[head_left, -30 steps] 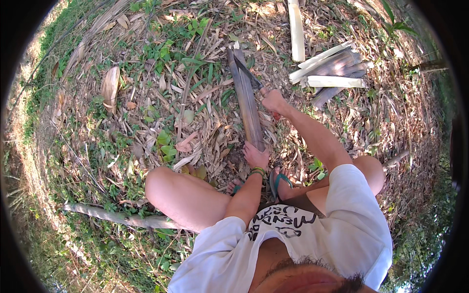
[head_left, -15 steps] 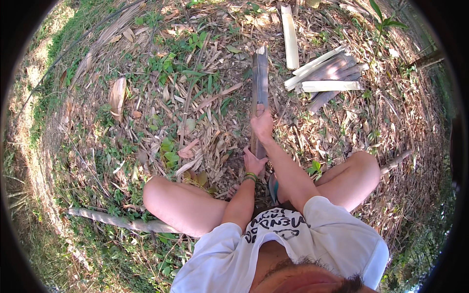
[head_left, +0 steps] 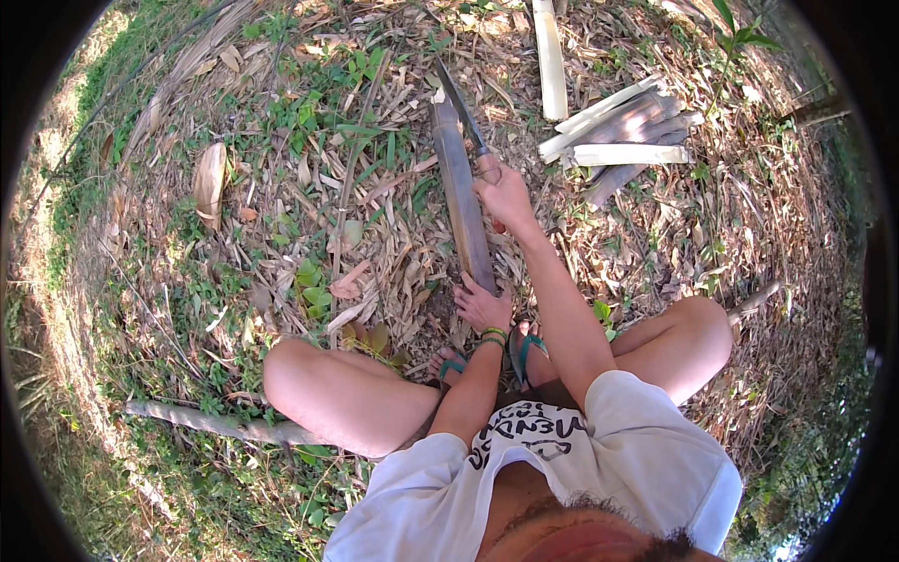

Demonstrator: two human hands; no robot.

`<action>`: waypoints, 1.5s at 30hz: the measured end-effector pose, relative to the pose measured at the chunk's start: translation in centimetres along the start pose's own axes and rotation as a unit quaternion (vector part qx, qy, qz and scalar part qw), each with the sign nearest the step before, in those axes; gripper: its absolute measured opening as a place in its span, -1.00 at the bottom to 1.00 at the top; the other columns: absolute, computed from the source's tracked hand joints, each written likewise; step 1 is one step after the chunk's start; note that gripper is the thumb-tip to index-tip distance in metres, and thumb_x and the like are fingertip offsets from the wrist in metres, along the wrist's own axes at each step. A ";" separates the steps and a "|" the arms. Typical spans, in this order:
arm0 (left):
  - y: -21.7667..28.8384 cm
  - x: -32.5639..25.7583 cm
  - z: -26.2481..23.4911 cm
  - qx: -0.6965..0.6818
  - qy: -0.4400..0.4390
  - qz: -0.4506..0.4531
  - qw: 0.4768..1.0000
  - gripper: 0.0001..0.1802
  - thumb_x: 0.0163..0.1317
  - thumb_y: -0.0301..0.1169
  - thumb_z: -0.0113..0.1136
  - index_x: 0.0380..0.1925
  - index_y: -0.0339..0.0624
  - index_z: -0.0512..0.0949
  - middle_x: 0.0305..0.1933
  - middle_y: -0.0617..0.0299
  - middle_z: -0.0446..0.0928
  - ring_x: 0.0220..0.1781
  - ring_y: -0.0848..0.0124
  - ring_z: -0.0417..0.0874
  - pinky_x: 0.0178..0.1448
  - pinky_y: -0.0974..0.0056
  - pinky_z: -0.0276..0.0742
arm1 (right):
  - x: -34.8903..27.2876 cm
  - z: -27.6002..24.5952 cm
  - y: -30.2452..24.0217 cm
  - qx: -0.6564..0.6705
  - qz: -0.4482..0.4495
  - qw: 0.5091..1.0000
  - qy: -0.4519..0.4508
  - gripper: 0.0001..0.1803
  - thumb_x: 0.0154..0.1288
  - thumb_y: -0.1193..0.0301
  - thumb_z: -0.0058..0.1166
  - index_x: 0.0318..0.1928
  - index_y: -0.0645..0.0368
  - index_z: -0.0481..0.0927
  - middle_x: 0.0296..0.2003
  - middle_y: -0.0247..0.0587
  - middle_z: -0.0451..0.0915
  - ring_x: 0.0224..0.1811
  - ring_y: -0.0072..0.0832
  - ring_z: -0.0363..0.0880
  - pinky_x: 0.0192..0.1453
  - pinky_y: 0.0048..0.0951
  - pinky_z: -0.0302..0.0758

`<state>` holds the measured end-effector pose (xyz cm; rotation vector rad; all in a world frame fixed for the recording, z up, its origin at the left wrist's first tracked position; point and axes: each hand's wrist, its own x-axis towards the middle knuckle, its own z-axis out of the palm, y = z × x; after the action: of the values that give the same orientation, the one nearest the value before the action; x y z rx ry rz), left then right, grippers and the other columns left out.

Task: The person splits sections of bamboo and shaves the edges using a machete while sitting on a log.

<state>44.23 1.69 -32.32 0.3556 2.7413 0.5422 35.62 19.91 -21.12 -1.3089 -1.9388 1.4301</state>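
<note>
A long, dark grey-brown bamboo piece (head_left: 457,187) points away from me, leaning a little to the left. My left hand (head_left: 482,304) has its fingers around the near end of it, between my feet. Beside its right edge my right hand (head_left: 506,199) grips the wooden handle of a machete (head_left: 458,103). The dark blade slants up and to the left, and its tip overlaps the area just past the bamboo's pale far end. Whether the blade touches the bamboo I cannot tell.
Split bamboo strips (head_left: 629,140), some pale and some dark, lie in a pile at the far right. Another pale strip (head_left: 551,61) lies beyond them. Dry leaves and green seedlings (head_left: 316,290) cover the ground. A thin log (head_left: 225,423) runs beneath my legs.
The machete, lined up along the bamboo before, now stands apart at an angle. My right hand has moved farther away from me. The bamboo's far end has swung left.
</note>
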 end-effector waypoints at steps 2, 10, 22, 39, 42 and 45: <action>-1.3 0.8 0.4 -0.004 -0.010 0.008 1.000 0.14 -0.15 -0.21 0.63 0.37 -0.33 0.12 0.32 -0.43 0.29 0.39 -0.23 0.33 0.44 -0.19 0.26 | -0.7 0.1 -1.7 0.083 0.056 0.995 -0.023 -0.77 0.13 0.42 0.26 -0.26 0.30 0.58 -0.52 -0.18 0.60 -0.58 -0.44 0.57 -0.46 -0.36 0.50; -4.3 2.4 1.1 -0.161 -0.040 0.061 0.984 -0.08 0.10 -0.19 0.39 0.38 -0.42 0.23 0.26 -0.40 0.38 0.33 -0.30 0.37 0.44 -0.19 0.28 | -1.4 0.0 -0.7 0.174 0.095 0.980 0.030 -0.75 0.18 0.46 0.28 -0.15 0.27 0.56 -0.57 -0.29 0.54 -0.67 -0.50 0.50 -0.56 -0.40 0.44; -4.1 2.0 0.7 -0.139 -0.120 0.001 0.983 -0.06 0.00 -0.09 0.52 0.23 -0.39 0.23 0.17 -0.27 0.47 0.27 -0.17 0.46 0.28 -0.11 0.48 | -3.2 4.1 3.1 0.103 0.025 0.994 0.018 -0.49 0.28 0.26 0.32 0.10 0.35 0.55 -0.31 -0.05 0.67 -0.35 -0.29 0.66 -0.23 -0.27 0.55; -0.9 0.4 2.1 -0.008 -0.004 -0.005 1.000 -0.07 0.09 -0.01 0.47 0.23 -0.42 0.24 0.14 -0.21 0.45 0.23 -0.12 0.49 0.19 -0.16 0.53 | 1.6 -3.2 -19.8 0.151 -0.334 0.918 0.153 -0.72 0.35 0.22 0.30 -0.25 0.16 0.57 -0.60 -0.37 0.55 -0.65 -0.54 0.47 -0.55 -0.40 0.39; -0.8 0.3 1.6 -0.015 -0.035 -0.027 0.999 0.01 0.10 -0.03 0.48 0.36 -0.42 0.19 0.24 -0.17 0.42 0.32 -0.08 0.43 0.26 -0.13 0.48 | 0.3 -3.9 -23.5 0.235 -0.405 0.853 0.230 -0.78 0.38 0.26 0.21 -0.22 0.14 0.55 -0.57 -0.28 0.60 -0.63 -0.38 0.54 -0.55 -0.30 0.44; -0.5 0.1 2.3 -0.007 -0.049 -0.010 0.999 0.02 0.10 -0.04 0.48 0.37 -0.43 0.17 0.25 -0.20 0.41 0.35 -0.08 0.41 0.29 -0.13 0.46 | 0.5 0.9 -9.3 0.170 -0.284 0.905 0.268 -0.84 0.35 0.45 0.17 -0.28 0.30 0.51 -0.57 -0.16 0.55 -0.55 -0.42 0.55 -0.38 -0.32 0.49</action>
<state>44.87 2.01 -34.54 0.3405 2.6424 0.5240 30.51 19.52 -13.27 -0.7674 -1.4427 0.9281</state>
